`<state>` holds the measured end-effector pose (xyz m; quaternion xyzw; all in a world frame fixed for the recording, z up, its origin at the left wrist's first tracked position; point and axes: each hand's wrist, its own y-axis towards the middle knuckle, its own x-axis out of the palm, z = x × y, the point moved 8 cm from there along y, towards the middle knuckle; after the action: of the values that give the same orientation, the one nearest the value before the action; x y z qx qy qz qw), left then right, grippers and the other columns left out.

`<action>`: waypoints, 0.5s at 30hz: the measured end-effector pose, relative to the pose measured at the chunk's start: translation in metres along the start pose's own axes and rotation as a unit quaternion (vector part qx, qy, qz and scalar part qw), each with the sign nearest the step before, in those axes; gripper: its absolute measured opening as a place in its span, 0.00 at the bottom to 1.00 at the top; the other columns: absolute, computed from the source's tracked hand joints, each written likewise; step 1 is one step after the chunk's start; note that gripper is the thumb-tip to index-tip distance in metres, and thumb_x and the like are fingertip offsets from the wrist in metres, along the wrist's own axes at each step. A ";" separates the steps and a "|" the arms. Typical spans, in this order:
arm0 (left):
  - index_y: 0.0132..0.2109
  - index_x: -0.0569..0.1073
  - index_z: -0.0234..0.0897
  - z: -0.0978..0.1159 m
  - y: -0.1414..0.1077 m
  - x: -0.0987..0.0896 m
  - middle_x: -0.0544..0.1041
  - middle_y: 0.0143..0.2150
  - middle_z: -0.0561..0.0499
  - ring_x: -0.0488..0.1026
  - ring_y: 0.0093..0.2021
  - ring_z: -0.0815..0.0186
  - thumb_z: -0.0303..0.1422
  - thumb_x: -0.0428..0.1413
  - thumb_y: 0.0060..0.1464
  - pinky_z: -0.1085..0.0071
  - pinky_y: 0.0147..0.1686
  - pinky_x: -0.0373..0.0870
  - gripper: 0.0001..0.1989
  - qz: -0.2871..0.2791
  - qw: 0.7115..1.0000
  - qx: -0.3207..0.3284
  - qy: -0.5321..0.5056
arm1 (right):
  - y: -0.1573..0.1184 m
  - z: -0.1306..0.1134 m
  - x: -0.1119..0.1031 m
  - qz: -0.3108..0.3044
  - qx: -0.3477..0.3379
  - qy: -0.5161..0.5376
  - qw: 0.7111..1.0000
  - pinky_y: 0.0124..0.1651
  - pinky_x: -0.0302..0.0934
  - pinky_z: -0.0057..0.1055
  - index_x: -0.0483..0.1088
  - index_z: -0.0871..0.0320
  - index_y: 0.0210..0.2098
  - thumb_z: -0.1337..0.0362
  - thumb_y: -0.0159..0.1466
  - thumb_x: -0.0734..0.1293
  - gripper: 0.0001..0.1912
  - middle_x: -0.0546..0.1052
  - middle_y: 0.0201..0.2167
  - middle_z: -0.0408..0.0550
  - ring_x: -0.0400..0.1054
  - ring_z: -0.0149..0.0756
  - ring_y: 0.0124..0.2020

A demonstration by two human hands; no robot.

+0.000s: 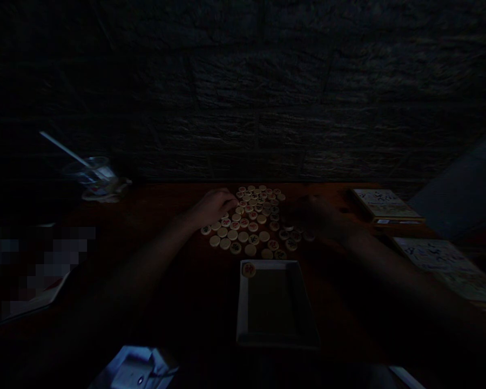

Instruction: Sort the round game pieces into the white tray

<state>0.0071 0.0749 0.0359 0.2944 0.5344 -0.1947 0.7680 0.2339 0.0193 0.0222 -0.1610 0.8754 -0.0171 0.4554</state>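
Note:
Many round Chinese chess pieces [253, 227] lie spread in a loose patch on the wooden table, some showing red or dark characters, others blank side up. My left hand [217, 205] rests at the patch's left edge, its fingers curled together against the pieces; whatever they hold is hidden. At the right edge is my right hand [314, 213], low over the pieces, its fingers lost in shadow. Nearer to me sits an open shallow box [243, 308] with pale walls. A single chess piece with a red character [248, 269] lies in its far left corner.
A clear plastic cup [95, 172] with a straw stands at the far left. Two flat boxes with printed lids, one farther back [384, 202] and one nearer [445, 265], lie on the right. Behind the table rises a stone wall [243, 108]. The light is very dim.

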 end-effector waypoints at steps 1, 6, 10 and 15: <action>0.44 0.81 0.38 -0.003 0.000 0.001 0.82 0.43 0.45 0.79 0.45 0.60 0.34 0.49 0.68 0.64 0.48 0.72 0.15 0.006 1.000 -0.015 -0.012 | -0.002 -0.002 0.000 -0.001 -0.001 -0.006 1.000 0.18 0.58 0.25 0.77 0.58 0.31 0.65 0.66 0.64 0.11 0.80 0.22 0.45 0.71 0.32 0.16; 0.54 0.78 0.41 -0.019 -0.002 -0.001 0.83 0.51 0.48 0.80 0.49 0.61 0.33 0.51 0.66 0.64 0.51 0.73 0.15 0.048 0.992 -0.085 -0.076 | -0.003 -0.007 -0.003 0.012 -0.032 -0.061 0.998 0.20 0.58 0.25 0.78 0.57 0.34 0.66 0.67 0.63 0.11 0.81 0.25 0.45 0.72 0.31 0.17; 0.52 0.79 0.37 -0.021 -0.004 -0.007 0.82 0.53 0.44 0.78 0.54 0.58 0.33 0.51 0.66 0.61 0.57 0.71 0.15 0.058 0.995 -0.076 -0.027 | -0.003 -0.013 -0.021 0.116 -0.097 -0.136 0.979 0.27 0.61 0.26 0.79 0.58 0.37 0.62 0.67 0.66 0.10 0.83 0.32 0.50 0.77 0.37 0.29; 0.50 0.80 0.36 -0.030 -0.008 -0.010 0.82 0.51 0.44 0.79 0.51 0.58 0.32 0.55 0.62 0.63 0.53 0.73 0.13 0.038 0.995 -0.088 0.006 | -0.001 -0.009 -0.025 0.133 -0.074 -0.201 0.968 0.33 0.63 0.27 0.80 0.58 0.38 0.69 0.65 0.65 0.10 0.84 0.37 0.51 0.78 0.39 0.35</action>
<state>-0.0223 0.0885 0.0354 0.2465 0.5425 -0.1158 0.7947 0.2401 0.0248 0.0470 -0.0760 0.7781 0.1409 0.6074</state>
